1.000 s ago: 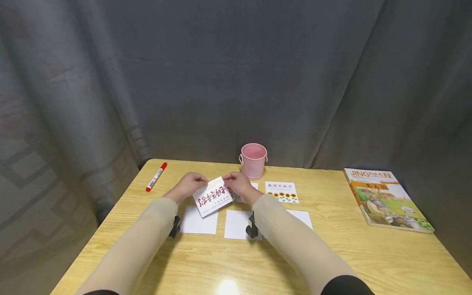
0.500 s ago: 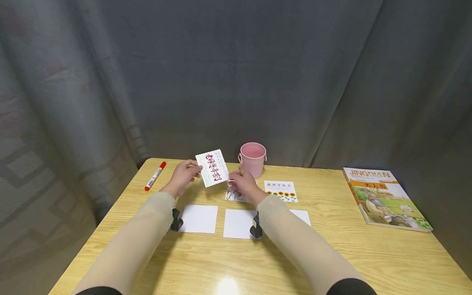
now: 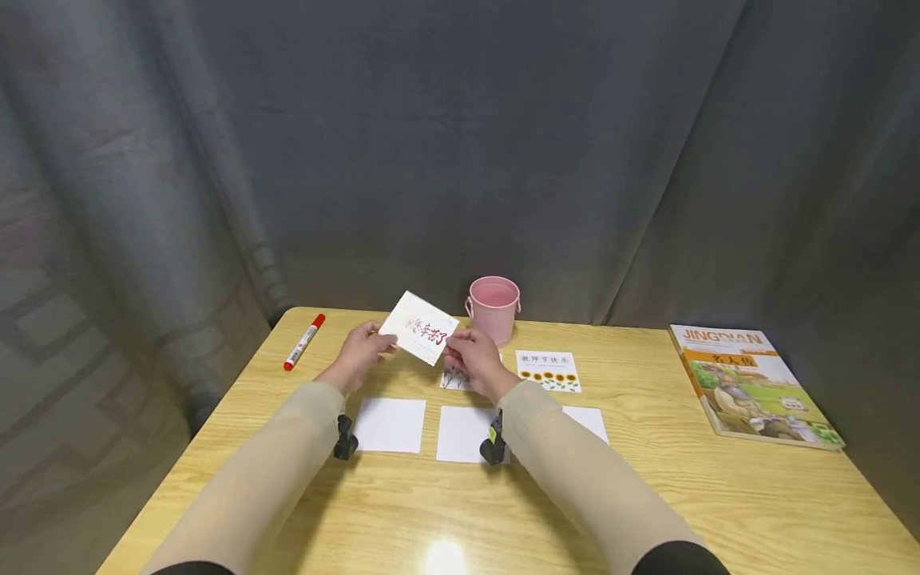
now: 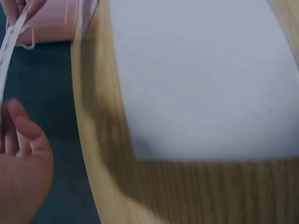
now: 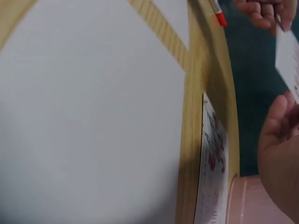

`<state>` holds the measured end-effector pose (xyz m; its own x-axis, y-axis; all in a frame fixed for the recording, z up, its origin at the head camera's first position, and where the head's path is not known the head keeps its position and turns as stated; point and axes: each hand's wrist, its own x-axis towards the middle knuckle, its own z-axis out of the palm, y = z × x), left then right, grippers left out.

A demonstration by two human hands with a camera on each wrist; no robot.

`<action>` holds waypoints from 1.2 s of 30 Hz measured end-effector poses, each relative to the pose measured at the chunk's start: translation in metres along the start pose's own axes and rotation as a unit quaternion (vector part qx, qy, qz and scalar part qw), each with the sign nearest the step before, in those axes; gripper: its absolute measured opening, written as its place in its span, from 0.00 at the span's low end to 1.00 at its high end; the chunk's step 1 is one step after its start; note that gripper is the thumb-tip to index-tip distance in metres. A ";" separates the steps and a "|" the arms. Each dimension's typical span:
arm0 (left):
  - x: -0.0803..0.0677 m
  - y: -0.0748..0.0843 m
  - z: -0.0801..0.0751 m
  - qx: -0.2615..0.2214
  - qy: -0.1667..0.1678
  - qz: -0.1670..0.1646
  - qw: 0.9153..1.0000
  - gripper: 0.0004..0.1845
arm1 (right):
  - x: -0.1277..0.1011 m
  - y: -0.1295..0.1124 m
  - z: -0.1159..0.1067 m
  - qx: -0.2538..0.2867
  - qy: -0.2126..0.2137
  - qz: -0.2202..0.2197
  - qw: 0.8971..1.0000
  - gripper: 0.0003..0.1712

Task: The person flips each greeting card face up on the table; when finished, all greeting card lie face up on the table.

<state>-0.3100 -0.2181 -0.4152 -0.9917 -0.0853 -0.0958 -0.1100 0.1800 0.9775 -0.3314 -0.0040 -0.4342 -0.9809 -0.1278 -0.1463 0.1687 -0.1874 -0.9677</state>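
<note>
A white greeting card with red brush lettering is held up tilted above the far part of the table. My left hand pinches its left corner, and my right hand pinches the right corner. Seen from the left wrist, the card is nearly edge-on between both hands. In the right wrist view its printed face shows partly. Below lie blank white cards, one at left, one in the middle and one at right, partly covered by my right sleeve. A branch-patterned card is half hidden behind my right hand.
A pink bucket stands at the table's back edge, just beyond my right hand. Beside it lies a sunflower card. A red-capped marker is at the far left, and a thick book at the right. Grey curtain hangs behind.
The lettered card has risen from low over the left blank card and been turned, its lettering going from upside down to upright. The right hand let go briefly and now grips the card again.
</note>
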 end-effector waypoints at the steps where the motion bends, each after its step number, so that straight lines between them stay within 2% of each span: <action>1: 0.000 -0.001 -0.001 0.013 0.008 0.007 1.000 0.10 | 0.001 0.001 -0.001 -0.021 0.001 -0.005 1.000 0.06; 3: 0.000 -0.004 -0.001 0.064 0.023 0.034 0.997 0.13 | 0.002 0.004 -0.001 -0.067 0.000 -0.006 0.998 0.05; 5: -0.001 -0.005 0.000 0.146 0.015 0.068 0.987 0.15 | 0.001 0.006 -0.001 -0.103 -0.004 -0.009 0.995 0.03; 7: -0.003 -0.005 0.004 0.240 -0.020 0.111 0.964 0.15 | 0.003 0.009 -0.001 -0.124 -0.002 -0.008 0.992 0.02; 9: -0.005 -0.006 0.009 0.321 -0.071 0.149 0.933 0.16 | 0.003 0.012 0.000 -0.133 0.003 -0.001 0.991 0.02; 11: -0.006 -0.007 0.016 0.380 -0.119 0.168 0.902 0.18 | 0.003 0.015 0.002 -0.140 0.010 0.007 0.990 0.02; 13: -0.006 -0.010 0.021 0.420 -0.153 0.166 0.879 0.20 | 0.002 0.018 0.005 -0.150 0.012 0.010 0.989 0.03; 15: -0.007 -0.014 0.023 0.450 -0.170 0.153 0.863 0.23 | 0.001 0.020 0.008 -0.158 0.012 0.013 0.987 0.05; 18: -0.007 -0.018 0.025 0.472 -0.175 0.130 0.854 0.24 | 0.000 0.024 0.013 -0.157 0.001 0.024 0.987 0.10; 21: -0.006 -0.020 0.024 0.489 -0.169 0.113 0.848 0.25 | -0.001 0.025 0.015 -0.142 -0.022 0.048 0.988 0.16; 25: -0.006 -0.020 0.022 0.514 -0.160 0.108 0.835 0.25 | -0.001 0.022 0.014 -0.132 -0.059 0.076 0.986 0.23; 28: -0.006 -0.021 0.019 0.528 -0.150 0.110 0.829 0.25 | -0.004 0.016 0.014 -0.130 -0.091 0.083 0.984 0.28; 36: -0.008 -0.025 0.016 0.522 -0.118 0.091 0.840 0.26 | -0.026 -0.002 0.016 -0.122 -0.185 0.076 0.972 0.28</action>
<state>-0.3007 -0.2067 -0.4423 -0.9702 0.2121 -0.1174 0.1701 0.9406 0.2939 -0.3049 -0.0161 -0.4256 -0.8371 -0.4862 -0.2507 0.2369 0.0909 -0.9673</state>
